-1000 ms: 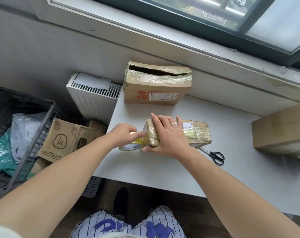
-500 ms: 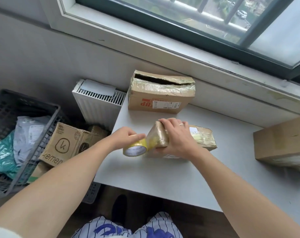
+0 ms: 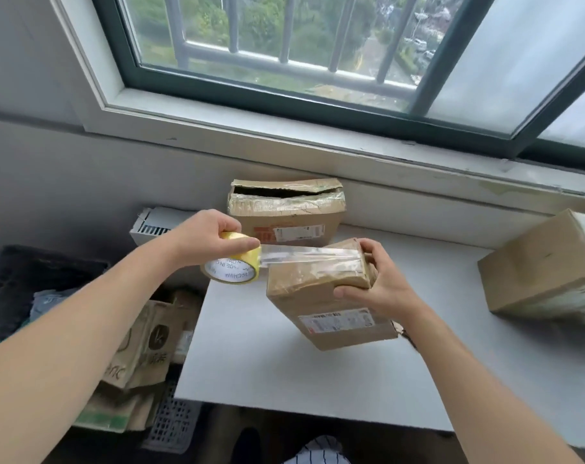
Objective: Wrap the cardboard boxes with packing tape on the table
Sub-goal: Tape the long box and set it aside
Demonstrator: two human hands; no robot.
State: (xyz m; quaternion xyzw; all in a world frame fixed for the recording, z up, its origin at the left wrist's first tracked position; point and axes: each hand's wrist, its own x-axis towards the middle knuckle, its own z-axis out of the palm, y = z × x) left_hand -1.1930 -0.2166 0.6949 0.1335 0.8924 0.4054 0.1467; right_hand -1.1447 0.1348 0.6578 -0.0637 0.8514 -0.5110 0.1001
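Gripping roll (image 3: 232,271): left hand (image 3: 204,237), fingers curled round the yellowish ring with its white printed core.
Strip (image 3: 308,256): clear, glossy film, stretched flat from roll to box top.
Box (image 3: 318,306): small creased brown cardboard, white label, tilted over the smooth grey surface (image 3: 267,380).
Right hand (image 3: 385,283): fingers and thumb clasp the box's right end.
Back box (image 3: 284,212): torn flap, crinkled tape.
Right box (image 3: 535,266): plain cardboard, well apart.

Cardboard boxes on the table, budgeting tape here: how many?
3: held box in right hand, torn-topped box at the back, large box at right edge; more may be off-frame.
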